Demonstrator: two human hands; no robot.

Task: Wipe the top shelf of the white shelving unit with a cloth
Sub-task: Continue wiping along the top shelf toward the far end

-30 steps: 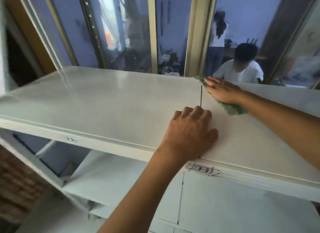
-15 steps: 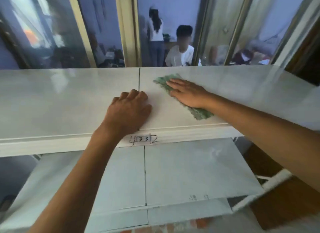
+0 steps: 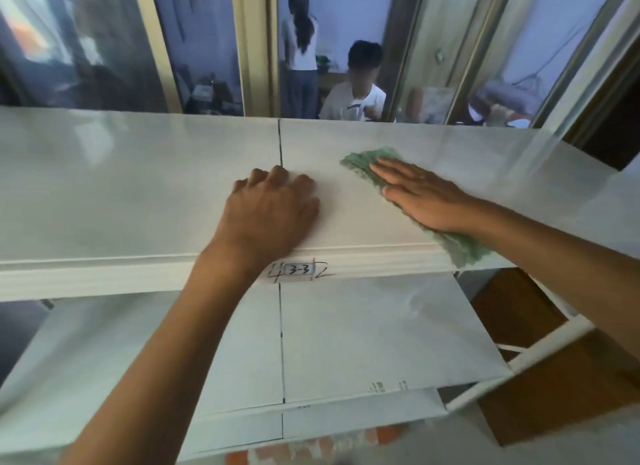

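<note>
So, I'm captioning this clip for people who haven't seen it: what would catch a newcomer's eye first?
The green cloth stands out against the white top shelf, pressed flat under the right hand on the right half. The left hand rests near the middle seam, just above a handwritten "3-3" label on the front edge.

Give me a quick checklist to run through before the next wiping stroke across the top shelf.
1. Green cloth lies flat on the white top shelf: ok.
2. Right hand presses flat on the cloth, fingers straight: ok.
3. Left hand braces on the shelf beside the black seam line: ok.
4. Cloth fully on the shelf: not ok, its near end hangs over the front edge.
5. Shelf to the right free of objects: ok.
6. Dust remaining: cannot tell.
</note>
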